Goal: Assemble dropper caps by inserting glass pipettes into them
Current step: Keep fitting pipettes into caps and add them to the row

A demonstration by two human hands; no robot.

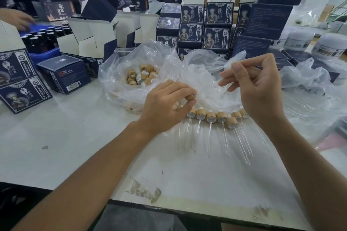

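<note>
One tan wooden dropper cap (pixel 191 97) sits pinched in my left hand (pixel 165 107), just above the row of assembled bamboo-capped droppers (pixel 216 118) on the white table (pixel 75 137). My right hand (pixel 259 88) pinches a clear glass pipette (pixel 217 80) over the clear plastic bag of loose caps (pixel 131 65).

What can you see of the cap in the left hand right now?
The dropper cap is a short wood-look collar, tan, with a pale part at its right end. The left hand pinches it at the fingertips, tilted roughly sideways above the table, near the plastic bag. No pipette shows in it yet; fingers hide much of it.
</note>
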